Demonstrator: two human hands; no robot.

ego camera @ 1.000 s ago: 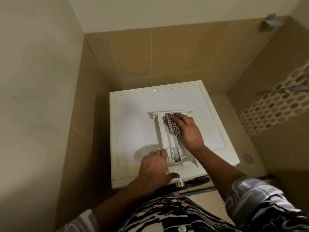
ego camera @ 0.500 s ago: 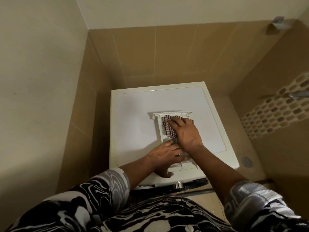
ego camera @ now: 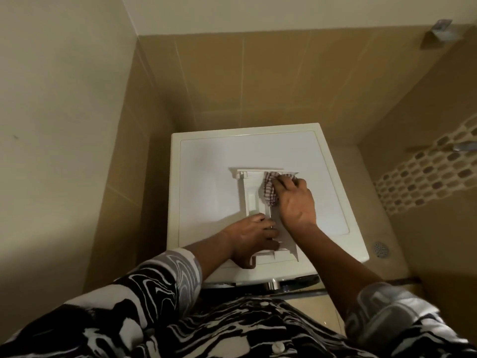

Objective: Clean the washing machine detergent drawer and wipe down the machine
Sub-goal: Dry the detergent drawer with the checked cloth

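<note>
The white detergent drawer [ego camera: 251,195] lies taken out on the flat top of the white washing machine [ego camera: 206,182], its length running towards me. My right hand [ego camera: 294,200] grips a checked red-and-white cloth [ego camera: 268,192] and presses it into the drawer's far right compartment. My left hand [ego camera: 254,236] holds the drawer's near end, fingers curled over its edge, and covers the front compartments there.
Tan tiled walls close in on the machine at the left and behind. A mosaic tile strip [ego camera: 423,174] runs along the right wall. A round floor drain [ego camera: 380,248] sits to the right of the machine. The chrome door rim [ego camera: 273,284] shows below the front edge.
My right hand has slid the cloth right and towards the drawer's far end. My left hand has shifted from the drawer's near left corner further onto its near end.
</note>
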